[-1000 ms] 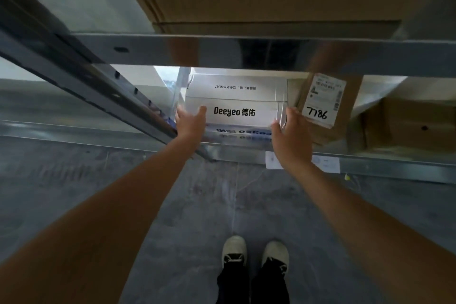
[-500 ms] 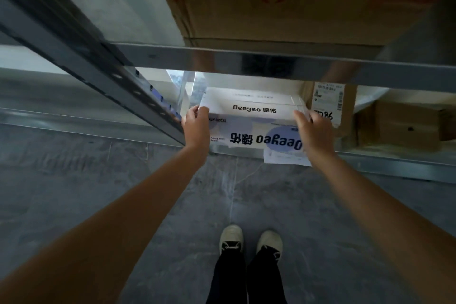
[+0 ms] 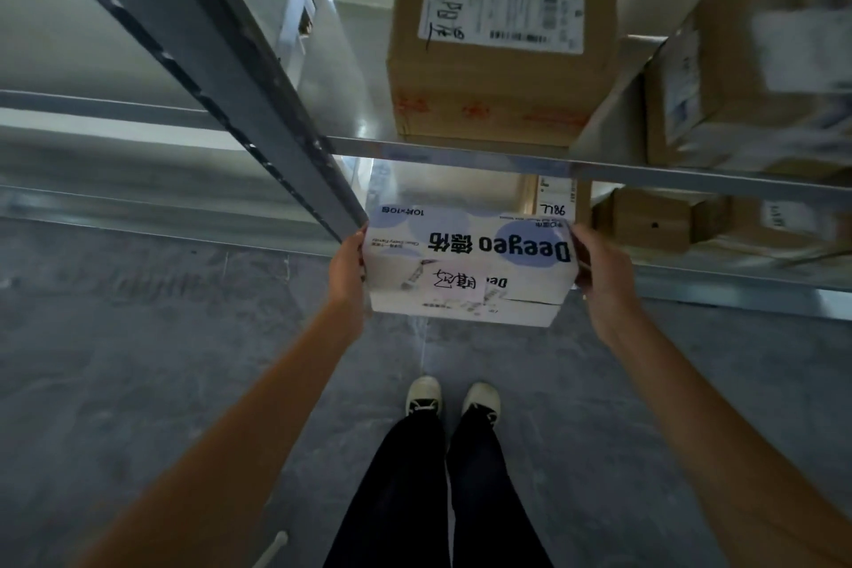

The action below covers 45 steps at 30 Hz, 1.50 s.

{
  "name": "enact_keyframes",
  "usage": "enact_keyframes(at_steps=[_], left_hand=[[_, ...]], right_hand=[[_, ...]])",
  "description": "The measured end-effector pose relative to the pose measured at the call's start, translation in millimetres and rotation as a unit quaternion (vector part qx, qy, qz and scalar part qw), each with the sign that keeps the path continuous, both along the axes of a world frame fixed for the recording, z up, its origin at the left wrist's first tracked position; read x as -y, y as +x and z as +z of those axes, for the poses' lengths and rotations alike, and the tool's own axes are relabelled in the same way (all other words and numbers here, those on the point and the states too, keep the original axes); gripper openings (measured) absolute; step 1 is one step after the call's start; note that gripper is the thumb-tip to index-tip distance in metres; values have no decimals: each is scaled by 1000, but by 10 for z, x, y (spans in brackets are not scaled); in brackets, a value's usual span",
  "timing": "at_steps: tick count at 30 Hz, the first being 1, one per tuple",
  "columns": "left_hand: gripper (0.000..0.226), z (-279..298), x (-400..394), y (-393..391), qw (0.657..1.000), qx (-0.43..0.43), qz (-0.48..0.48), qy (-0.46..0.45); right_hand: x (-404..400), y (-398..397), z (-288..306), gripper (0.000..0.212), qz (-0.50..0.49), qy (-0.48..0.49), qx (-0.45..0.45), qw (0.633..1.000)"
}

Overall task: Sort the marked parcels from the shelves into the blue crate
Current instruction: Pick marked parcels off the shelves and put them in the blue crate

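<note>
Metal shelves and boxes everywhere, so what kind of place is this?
Probably a parcel storeroom or pickup depot: metal racking, cardboard parcels with shipping labels, and a white Deeyeo box with handwriting on it.

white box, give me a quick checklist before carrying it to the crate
1. Both hands on the white box: ok, left hand and right hand press its ends.
2. Box clear of the lower shelf: ok.
3. Handwritten mark on the box: ok, on the near side.
4. Box level: ok, roughly.
5. Floor by the shoes clear: ok.
6. Blue crate located: cannot tell, out of view.
</note>
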State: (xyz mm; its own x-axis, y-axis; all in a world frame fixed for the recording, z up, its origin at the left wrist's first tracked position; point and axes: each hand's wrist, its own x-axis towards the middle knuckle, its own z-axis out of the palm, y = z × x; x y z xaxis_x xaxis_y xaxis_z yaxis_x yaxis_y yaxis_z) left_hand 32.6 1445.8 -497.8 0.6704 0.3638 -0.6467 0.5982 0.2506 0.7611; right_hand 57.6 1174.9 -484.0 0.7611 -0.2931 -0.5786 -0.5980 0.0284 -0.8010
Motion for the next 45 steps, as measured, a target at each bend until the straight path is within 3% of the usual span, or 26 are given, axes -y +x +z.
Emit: enact_keyframes(at_steps=[5, 12, 14, 18, 22, 30, 36, 45], left_hand=[[30, 534, -80, -362, 998, -10, -57, -2], [53, 1158, -331, -719, 976, 38, -138, 165], [55, 1255, -355, -817, 973, 48, -141, 176], [52, 1371, -283, -933, 984, 76, -116, 113], [46, 1430, -282, -976, 984, 104, -138, 34], [48, 1492, -240, -929, 966, 168, -190, 42], [46, 1506, -36, -815, 962, 156, -220, 37], [46, 1676, 919, -537, 938, 160, -305, 29]], right_hand=[[-85, -420, 499, 24, -15, 31, -12, 999], [-164, -945, 1063, 29, 64, -28, 40, 997], [-188, -1080, 1162, 32, 63, -43, 53, 996], [-282, -1269, 1208, 53, 59, -49, 12, 997], [-350, -1286, 1258, 41, 1, -7, -18, 1000], [-339, -1298, 1423, 45, -48, 56, 32, 997], [-216, -1484, 1439, 44, -47, 43, 55, 996], [571, -1672, 1504, 48, -142, 47, 66, 987]])
